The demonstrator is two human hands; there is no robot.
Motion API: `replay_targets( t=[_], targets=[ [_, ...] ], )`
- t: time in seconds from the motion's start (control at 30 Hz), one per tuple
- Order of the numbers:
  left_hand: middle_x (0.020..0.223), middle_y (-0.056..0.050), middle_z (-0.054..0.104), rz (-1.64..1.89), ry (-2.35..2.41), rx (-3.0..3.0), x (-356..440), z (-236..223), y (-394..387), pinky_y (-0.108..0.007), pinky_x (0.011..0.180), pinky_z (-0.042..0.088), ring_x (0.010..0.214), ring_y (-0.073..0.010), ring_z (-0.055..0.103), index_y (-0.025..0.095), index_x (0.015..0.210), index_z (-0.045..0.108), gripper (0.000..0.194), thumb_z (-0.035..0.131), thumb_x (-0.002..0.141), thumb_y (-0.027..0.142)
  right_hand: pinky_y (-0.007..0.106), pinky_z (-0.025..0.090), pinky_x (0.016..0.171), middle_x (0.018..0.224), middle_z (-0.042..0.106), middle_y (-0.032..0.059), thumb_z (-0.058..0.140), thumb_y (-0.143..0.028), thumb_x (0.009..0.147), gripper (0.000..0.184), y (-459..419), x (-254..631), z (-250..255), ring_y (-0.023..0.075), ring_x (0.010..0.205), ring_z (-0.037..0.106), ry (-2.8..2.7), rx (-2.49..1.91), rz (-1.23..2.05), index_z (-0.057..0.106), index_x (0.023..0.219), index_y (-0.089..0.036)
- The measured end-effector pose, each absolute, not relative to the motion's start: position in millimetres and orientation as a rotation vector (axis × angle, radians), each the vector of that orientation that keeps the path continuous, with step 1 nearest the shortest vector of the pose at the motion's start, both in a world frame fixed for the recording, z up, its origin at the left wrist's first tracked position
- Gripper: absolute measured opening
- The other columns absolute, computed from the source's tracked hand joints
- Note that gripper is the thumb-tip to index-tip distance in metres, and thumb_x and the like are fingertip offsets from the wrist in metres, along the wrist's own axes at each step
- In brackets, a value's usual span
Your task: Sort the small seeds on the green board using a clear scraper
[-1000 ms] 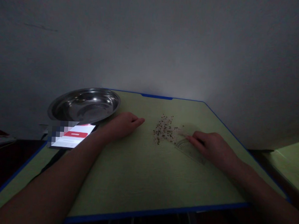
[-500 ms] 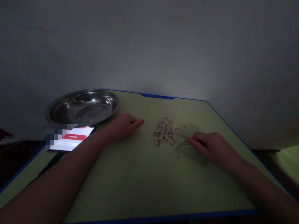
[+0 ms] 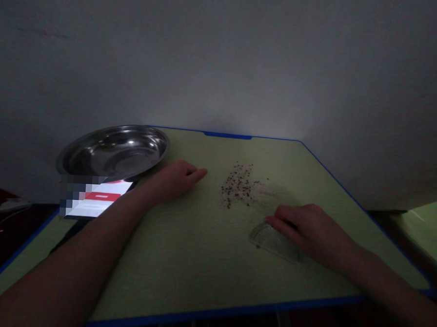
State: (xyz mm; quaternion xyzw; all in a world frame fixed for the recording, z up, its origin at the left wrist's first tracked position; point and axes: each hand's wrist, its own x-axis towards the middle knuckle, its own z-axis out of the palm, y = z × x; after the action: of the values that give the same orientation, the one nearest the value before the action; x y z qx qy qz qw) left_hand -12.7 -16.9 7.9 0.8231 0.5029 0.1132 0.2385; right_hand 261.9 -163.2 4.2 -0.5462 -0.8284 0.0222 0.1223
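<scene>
My right hand (image 3: 305,229) is closed in a pinch at the upper edge of a clear, half-round plastic piece that looks like a protractor (image 3: 275,242). Part of this piece is hidden behind the fingers. A dark bean or seed (image 3: 257,246) lies at its left edge. Farther back on the table, a loose pile of pale grains mixed with small dark beans (image 3: 239,186) is spread out. My left hand (image 3: 177,181) rests curled on the table left of the pile, thumb side toward it, apart from the grains. Nothing shows in its fingers.
A wide steel basin (image 3: 112,153) stands at the back left. In front of it lies a phone or tablet with a lit screen (image 3: 99,201), partly behind my left forearm. The pale green table (image 3: 198,265) has a blue rim and stands against a grey wall (image 3: 224,61).
My right hand has moved toward the table's near edge, away from the pile, with the clear protractor. The dark bean at its edge has come nearer too. My left hand keeps its place.
</scene>
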Motion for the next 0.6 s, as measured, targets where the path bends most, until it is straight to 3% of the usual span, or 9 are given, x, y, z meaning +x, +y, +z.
replay_targets(
  t=[0.37, 0.6],
  targets=[
    [0.044, 0.002, 0.036, 0.343, 1.372, 2.238, -12, 9, -20, -0.027, 0.048, 0.024, 0.046, -0.0111, 0.033, 0.02, 0.046, 0.037, 0.052, 0.04, 0.083, 0.057, 0.027, 0.026, 0.049, 0.055, 0.062, -0.001, 0.041, -0.046, 0.099, 0.045, -194, 222, 7, 0.0123, 0.049, 0.056, -2.585, -1.453, 0.449, 0.06, 0.067, -0.021],
    [0.046, 0.003, 0.033, 0.322, 1.365, 2.263, -11, 9, -20, -0.027, 0.048, 0.023, 0.046, -0.0102, 0.032, 0.02, 0.049, 0.033, 0.052, 0.038, 0.085, 0.058, 0.024, 0.027, 0.047, 0.049, 0.053, -0.0029, 0.038, -0.045, 0.1, 0.048, -179, 223, 14, 0.0085, 0.043, 0.048, -2.439, -1.458, 0.287, 0.055, 0.063, -0.019]
  ],
)
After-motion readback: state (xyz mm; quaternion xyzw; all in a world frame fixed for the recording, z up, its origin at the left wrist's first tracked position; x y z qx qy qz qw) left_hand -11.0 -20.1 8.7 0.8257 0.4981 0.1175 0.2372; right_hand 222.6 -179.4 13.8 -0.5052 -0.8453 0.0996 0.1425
